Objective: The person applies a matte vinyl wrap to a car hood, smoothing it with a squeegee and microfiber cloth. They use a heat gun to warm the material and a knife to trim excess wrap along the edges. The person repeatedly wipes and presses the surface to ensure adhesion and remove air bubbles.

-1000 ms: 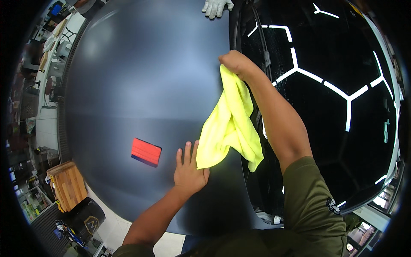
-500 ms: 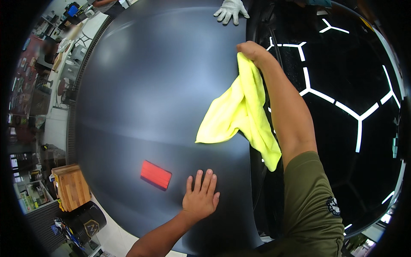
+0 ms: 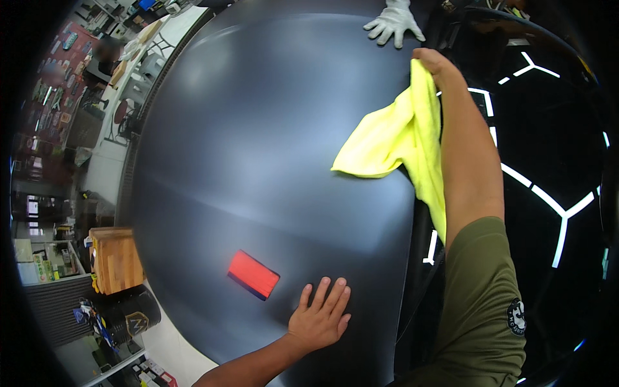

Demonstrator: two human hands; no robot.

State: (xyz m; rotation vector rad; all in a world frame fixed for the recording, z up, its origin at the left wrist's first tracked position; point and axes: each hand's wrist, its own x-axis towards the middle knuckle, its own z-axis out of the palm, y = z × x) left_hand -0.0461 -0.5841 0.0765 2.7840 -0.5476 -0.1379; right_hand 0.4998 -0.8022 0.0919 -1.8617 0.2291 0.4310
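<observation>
A matte dark grey car hood (image 3: 258, 142) fills the middle of the view. My left hand (image 3: 320, 319) lies flat on its near part, fingers spread. Just left of that hand rests a red block with a dark underside (image 3: 255, 274), untouched. At the far right edge of the hood, my right hand (image 3: 433, 64) is closed on a bright yellow cloth (image 3: 393, 138). The cloth drapes across the hood and hangs down along my forearm, its lower end over the hood's edge. My right fingers are partly hidden.
Another person's gloved hand (image 3: 394, 24) rests on the hood's far end, close to my right hand. Glossy black windshield glass (image 3: 541, 168) with bright lamp reflections lies to the right. At the left stand a white counter (image 3: 116, 158), a wooden box (image 3: 117, 260) and a black drum (image 3: 129, 322).
The whole view has shifted, so the hood sits farther right. My right hand, with the cloth, has come nearer the gloved hand. My left hand still lies beside the red block.
</observation>
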